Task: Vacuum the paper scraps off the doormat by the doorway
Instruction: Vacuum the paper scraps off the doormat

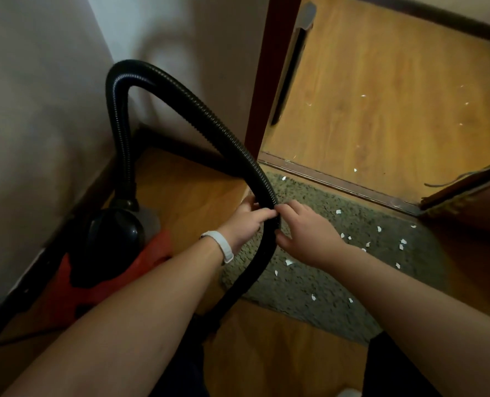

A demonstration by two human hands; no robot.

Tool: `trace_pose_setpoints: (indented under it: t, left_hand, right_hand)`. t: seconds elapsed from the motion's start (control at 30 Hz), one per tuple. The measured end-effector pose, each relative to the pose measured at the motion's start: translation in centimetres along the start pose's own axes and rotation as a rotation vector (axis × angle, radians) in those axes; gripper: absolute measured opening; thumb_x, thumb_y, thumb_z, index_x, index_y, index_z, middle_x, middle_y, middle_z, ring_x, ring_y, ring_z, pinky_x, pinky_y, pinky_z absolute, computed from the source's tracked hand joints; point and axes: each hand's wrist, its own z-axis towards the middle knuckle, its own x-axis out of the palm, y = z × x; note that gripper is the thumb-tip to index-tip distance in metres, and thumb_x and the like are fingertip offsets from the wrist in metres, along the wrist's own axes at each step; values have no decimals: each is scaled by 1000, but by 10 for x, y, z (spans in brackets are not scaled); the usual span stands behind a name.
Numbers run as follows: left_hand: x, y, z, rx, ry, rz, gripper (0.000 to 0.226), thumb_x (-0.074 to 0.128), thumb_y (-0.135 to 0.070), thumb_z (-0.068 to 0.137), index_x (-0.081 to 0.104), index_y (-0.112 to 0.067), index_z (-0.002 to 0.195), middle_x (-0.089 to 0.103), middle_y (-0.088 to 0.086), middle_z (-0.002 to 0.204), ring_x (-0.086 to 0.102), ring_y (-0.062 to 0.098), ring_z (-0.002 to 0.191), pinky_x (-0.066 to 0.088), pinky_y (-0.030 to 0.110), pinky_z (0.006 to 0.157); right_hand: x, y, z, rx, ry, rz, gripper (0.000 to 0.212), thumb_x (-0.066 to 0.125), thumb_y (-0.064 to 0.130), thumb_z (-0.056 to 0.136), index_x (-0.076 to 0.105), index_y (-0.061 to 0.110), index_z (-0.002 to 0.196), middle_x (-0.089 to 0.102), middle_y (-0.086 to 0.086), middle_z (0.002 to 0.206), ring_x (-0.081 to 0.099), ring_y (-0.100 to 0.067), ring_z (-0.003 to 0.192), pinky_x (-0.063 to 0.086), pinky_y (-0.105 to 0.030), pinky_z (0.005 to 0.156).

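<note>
Paper scraps (288, 262) lay scattered over doormat (324, 299), thickest across its right half and near far edge by threshold (338, 183); few more on wood floor beyond. None looked cleared. Left hand (243, 224) and right hand (304, 233) both gripped black hose (198, 110), fingers curled round it, above mat's left edge. Nozzle end out of sight. Red vacuum (114, 253) sat by wall. Whole cleanup left, I judged.

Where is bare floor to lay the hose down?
Free: wood floor between the vacuum and the doormat's left edge, and in front of its near edge. Crowded: the doormat, strewn with paper scraps; its left end, where left hand and right hand grip the hose.
</note>
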Motion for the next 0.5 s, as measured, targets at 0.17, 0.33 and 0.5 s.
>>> trace_pose_setpoints:
  t: [0.17,0.33,0.5]
  left_hand:
    - [28,-9,-4,110,-81,107,32,69,-33,90,63,-9,110,71,3,94,70,17,90,57,31,78]
    - [57,-19,-10,140,-232,-77,32,72,-27,80,63,3,89,65,10,73,64,18,65,52,33,64]
    - [70,-53,-32,219,-248,-390,21,61,3,90,51,-7,73,52,5,59,51,15,51,49,26,51]
  right_hand:
    - [-3,-16,-21,123,32,94,45,56,44,94,49,21,132,55,2,118,55,-19,107,51,-32,75]
    - [0,-21,-32,242,34,388,45,63,49,89,54,22,124,60,8,116,58,-12,106,52,-35,86]
    - [19,-5,-36,208,102,744,41,70,49,72,54,27,104,68,4,89,66,-15,82,56,-42,77]
